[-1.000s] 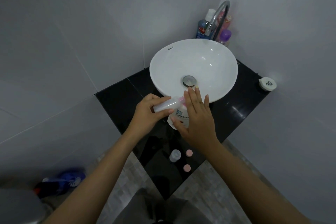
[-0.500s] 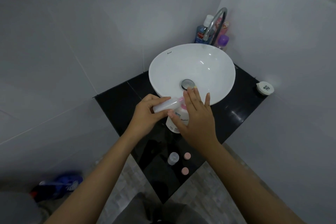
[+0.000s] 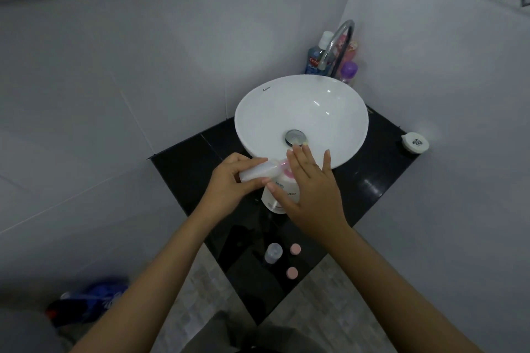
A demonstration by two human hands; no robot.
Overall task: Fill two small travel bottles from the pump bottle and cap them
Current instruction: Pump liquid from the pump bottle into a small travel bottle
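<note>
A white pump bottle (image 3: 279, 195) with a pink pump head stands on the black counter (image 3: 183, 163) in front of the basin. My left hand (image 3: 232, 183) grips a clear travel bottle (image 3: 256, 170), tilted with its mouth at the pink nozzle. My right hand (image 3: 311, 183) lies flat over the pump head, fingers spread, thumb against the bottle's side. A second clear travel bottle (image 3: 273, 252) stands uncapped near the counter's front corner. Two pink caps (image 3: 295, 249) (image 3: 292, 272) lie beside it.
A white round basin (image 3: 301, 112) with a metal drain sits on the counter, a curved tap (image 3: 338, 40) behind it. Several toiletry bottles (image 3: 315, 57) crowd the back corner. A small white round container (image 3: 415, 143) sits at the counter's right. A blue item (image 3: 94, 298) lies on the floor.
The view has tilted upward, so everything sits lower in frame. Both hands keep the same hold at the pump bottle.
</note>
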